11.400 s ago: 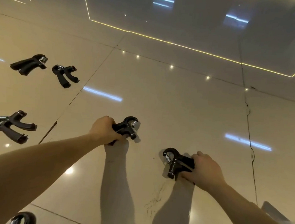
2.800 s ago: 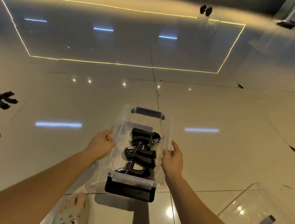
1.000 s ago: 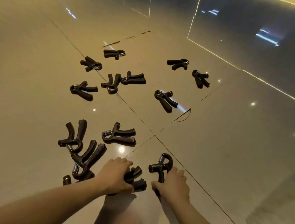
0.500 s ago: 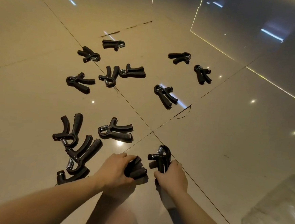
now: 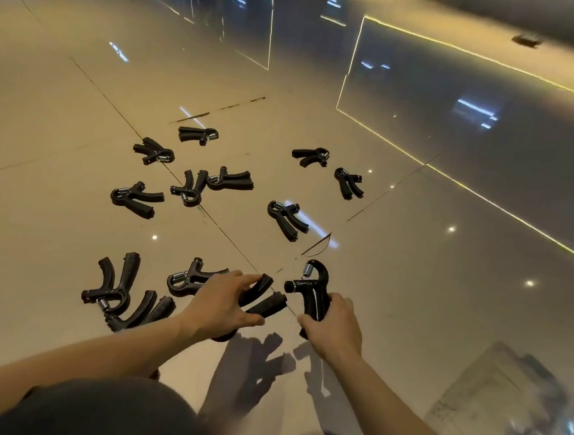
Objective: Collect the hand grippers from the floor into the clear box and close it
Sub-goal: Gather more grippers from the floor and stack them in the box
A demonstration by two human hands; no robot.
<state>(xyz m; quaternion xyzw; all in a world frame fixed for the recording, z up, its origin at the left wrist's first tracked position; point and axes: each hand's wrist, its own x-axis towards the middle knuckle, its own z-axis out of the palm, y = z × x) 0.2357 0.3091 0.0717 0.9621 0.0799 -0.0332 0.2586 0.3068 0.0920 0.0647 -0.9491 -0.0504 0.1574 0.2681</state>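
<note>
Clutching, fingers curled, one hand gripper in the left hand, a second hand gripper in the right hand; clear box (blurred, so a guess) down-right, nearer the right.

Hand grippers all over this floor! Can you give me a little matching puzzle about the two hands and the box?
1. left hand
2. right hand
3. clear box

A. blurred, at the lower right of the view
B. grips the upright hand gripper, spring on top
C. grips the sideways hand gripper, handles pointing right

Pairs: 1-C, 2-B, 3-A
</note>
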